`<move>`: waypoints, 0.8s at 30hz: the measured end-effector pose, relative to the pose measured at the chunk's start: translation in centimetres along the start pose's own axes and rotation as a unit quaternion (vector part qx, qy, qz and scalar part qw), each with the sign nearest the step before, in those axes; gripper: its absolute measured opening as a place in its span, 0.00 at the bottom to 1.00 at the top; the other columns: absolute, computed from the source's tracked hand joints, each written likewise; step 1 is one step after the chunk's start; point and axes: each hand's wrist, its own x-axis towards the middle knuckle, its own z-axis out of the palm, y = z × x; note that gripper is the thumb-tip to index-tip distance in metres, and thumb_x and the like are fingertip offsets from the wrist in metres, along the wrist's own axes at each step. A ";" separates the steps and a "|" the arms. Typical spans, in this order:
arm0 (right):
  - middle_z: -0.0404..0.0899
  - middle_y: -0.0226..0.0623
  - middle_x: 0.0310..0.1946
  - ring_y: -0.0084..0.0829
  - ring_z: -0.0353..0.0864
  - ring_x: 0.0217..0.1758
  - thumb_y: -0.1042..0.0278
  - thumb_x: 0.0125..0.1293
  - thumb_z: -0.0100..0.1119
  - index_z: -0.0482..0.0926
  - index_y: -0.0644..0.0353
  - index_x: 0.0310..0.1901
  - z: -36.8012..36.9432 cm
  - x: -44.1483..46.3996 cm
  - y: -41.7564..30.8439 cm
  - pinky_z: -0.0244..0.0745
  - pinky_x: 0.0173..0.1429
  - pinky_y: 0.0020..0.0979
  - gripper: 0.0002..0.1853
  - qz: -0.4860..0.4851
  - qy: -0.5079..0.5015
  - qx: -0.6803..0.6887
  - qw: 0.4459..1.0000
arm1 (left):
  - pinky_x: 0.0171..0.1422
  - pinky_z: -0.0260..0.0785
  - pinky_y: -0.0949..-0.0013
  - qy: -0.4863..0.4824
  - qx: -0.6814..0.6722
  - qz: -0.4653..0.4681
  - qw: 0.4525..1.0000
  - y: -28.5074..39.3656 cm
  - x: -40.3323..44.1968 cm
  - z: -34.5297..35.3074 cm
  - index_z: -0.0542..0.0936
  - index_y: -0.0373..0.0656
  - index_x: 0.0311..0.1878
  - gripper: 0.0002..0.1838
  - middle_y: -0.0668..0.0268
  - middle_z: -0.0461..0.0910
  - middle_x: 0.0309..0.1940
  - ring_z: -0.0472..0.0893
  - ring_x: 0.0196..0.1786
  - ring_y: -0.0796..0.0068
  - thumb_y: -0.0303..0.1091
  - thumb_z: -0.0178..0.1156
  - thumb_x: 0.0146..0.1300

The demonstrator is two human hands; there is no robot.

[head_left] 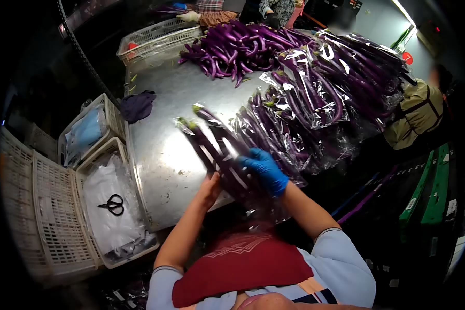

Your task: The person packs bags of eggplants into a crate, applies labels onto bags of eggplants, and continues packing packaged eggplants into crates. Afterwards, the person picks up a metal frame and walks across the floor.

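Between my two hands is a clear plastic bag of long purple eggplants (pixel 214 142), held slanted over the table's front edge, stems pointing up and left. My bare left hand (pixel 210 187) is closed round its left side, fingers partly hidden behind it. My right hand (pixel 266 168), in a blue glove, grips the right side and is slightly blurred. Just right of the held bag lie more bagged eggplants (pixel 266 126). Farther back, a large pile of loose eggplants (pixel 243 49) rests on the metal table (pixel 163 98).
Left of the table, one crate (pixel 120 206) holds plastic bags and black scissors (pixel 114 205); another crate (pixel 90 129) holds blue material. A dark cloth (pixel 138 106) lies at the left edge. Co-workers' gloved hands (pixel 189 17) show behind a white basket (pixel 160 39). A person (pixel 418 108) is at right.
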 end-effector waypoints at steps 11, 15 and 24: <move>0.70 0.56 0.48 0.48 0.70 0.52 0.52 0.49 0.61 0.67 0.70 0.51 -11.8 6.6 6.7 0.64 0.55 0.38 0.33 -0.079 0.191 -0.579 0.789 | 0.43 0.75 0.58 0.056 -0.126 -0.104 0.985 6.5 2.4 -12.8 0.74 0.35 0.42 0.13 0.55 0.79 0.35 0.80 0.37 0.61 0.32 0.57 0.56; 0.77 0.38 0.29 0.29 0.76 0.27 0.69 0.45 0.59 0.73 0.65 0.43 -17.5 10.3 10.6 0.71 0.30 0.29 0.20 0.007 0.117 -0.335 0.935 | 0.42 0.75 0.58 0.105 -0.121 -0.041 0.986 4.3 4.3 -17.3 0.75 0.37 0.40 0.11 0.58 0.79 0.34 0.80 0.35 0.64 0.29 0.60 0.53; 0.73 0.29 0.23 0.23 0.74 0.25 0.70 0.53 0.57 0.73 0.62 0.37 -6.0 12.8 8.6 0.73 0.28 0.27 0.10 0.152 -0.060 0.023 0.986 | 0.40 0.75 0.63 0.129 -0.049 0.095 0.986 6.8 0.4 -17.5 0.72 0.35 0.45 0.14 0.58 0.78 0.36 0.79 0.35 0.67 0.27 0.57 0.55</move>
